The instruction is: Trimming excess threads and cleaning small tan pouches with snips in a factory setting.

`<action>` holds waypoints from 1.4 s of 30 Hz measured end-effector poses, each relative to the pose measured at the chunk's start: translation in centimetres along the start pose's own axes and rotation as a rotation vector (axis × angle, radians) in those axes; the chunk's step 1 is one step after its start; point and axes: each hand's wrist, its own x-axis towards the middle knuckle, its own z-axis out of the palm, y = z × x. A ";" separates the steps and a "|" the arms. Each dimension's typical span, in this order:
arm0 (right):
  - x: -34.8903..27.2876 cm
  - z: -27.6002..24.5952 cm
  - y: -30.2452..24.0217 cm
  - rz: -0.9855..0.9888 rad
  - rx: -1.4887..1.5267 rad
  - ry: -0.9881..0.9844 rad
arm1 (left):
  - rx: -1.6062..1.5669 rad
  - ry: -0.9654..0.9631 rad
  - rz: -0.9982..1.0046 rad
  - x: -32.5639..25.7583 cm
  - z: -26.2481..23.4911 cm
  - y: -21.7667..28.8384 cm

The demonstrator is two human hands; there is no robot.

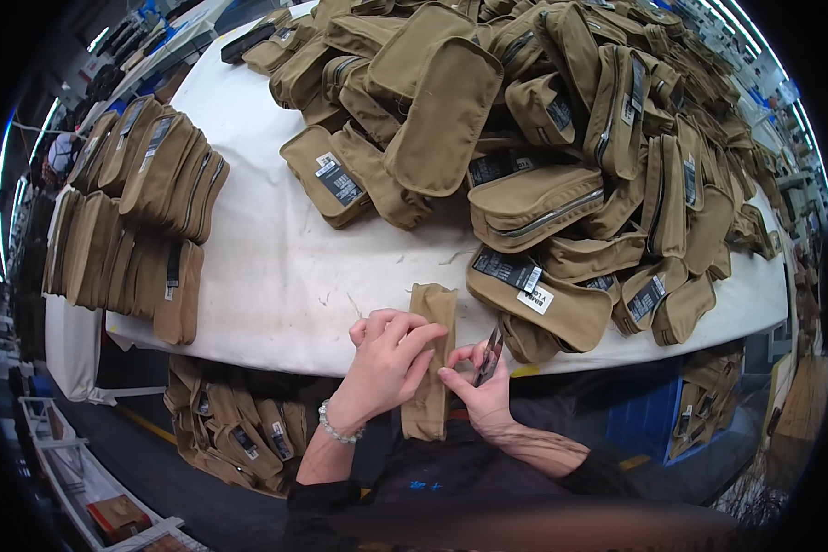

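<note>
My left hand [388,354] grips a tan fabric pouch [431,313] that hangs over the near edge of the white table [276,276]. A bead bracelet circles that wrist. My right hand [481,386] touches the pouch's right side and holds small metal snips [488,354], blades pointing up beside the pouch.
A big heap of tan zippered pouches [561,138] with black tags covers the table's right and far side. Neat rows of stacked pouches [138,212] stand at the left edge. More pouches [235,432] lie in a bin below the table. A cardboard box [118,517] sits on the floor.
</note>
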 end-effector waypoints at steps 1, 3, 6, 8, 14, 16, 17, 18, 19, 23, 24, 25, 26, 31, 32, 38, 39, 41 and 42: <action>0.1 0.0 0.1 -0.019 -0.016 0.002 | 0.062 -0.004 0.031 0.0 -0.1 -0.1; 0.3 -0.1 0.4 -0.039 -0.027 0.008 | 0.097 -0.033 0.063 0.0 -0.3 -0.1; 0.6 -0.3 0.7 -0.083 -0.085 -0.036 | 0.128 -0.046 0.125 0.0 -0.4 -0.2; 0.8 -0.3 0.7 -0.088 -0.084 -0.093 | 0.130 -0.036 0.157 0.0 -0.4 -0.5; 1.6 0.5 0.8 -0.059 -0.008 -0.121 | -0.094 -0.075 0.124 -0.7 -1.0 -2.3; 1.7 0.9 1.0 -0.055 -0.007 -0.148 | -0.209 -0.044 0.081 -1.2 -1.7 -2.6; 1.7 1.1 1.0 -0.057 -0.009 -0.163 | -0.202 -0.047 0.077 -1.4 -2.0 -2.6; 1.9 1.2 1.2 -0.054 -0.003 -0.167 | -0.248 -0.029 0.035 -1.7 -2.2 -2.5; 2.2 1.2 1.5 -0.085 -0.050 -0.185 | -0.294 -0.010 -0.007 -1.9 -2.3 -2.4; 2.8 1.7 0.1 -0.008 -0.186 -0.293 | -0.316 0.057 -0.187 -4.4 -1.4 -3.5; 2.8 1.7 0.1 -0.004 -0.185 -0.304 | -0.389 0.143 -0.320 -5.0 -0.9 -3.6; 2.9 1.8 0.1 0.010 -0.219 -0.339 | -0.462 0.232 -0.452 -5.4 -0.8 -3.7; 2.9 1.7 0.0 0.022 -0.257 -0.365 | -0.466 0.235 -0.457 -5.5 -0.8 -3.6; 3.0 2.3 -0.6 -0.107 -0.268 -0.400 | -0.112 0.201 -0.431 -5.6 -0.9 -2.8; 3.1 2.3 -0.9 -0.105 -0.268 -0.419 | -0.114 0.205 -0.436 -5.6 -0.9 -2.6; 4.1 2.8 -2.4 -0.376 -0.724 -0.409 | -0.130 0.258 -0.425 -5.7 -1.0 -2.8; 4.1 2.8 -2.7 -0.373 -0.729 -0.411 | -0.199 0.248 -0.467 -5.8 -1.1 -2.8; 4.2 2.6 -3.1 -0.354 -0.835 -0.375 | -0.271 0.239 -0.513 -6.0 -1.2 -3.1; 4.2 2.5 -3.2 -0.349 -0.839 -0.379 | -0.244 0.225 -0.506 -6.2 -1.3 -3.3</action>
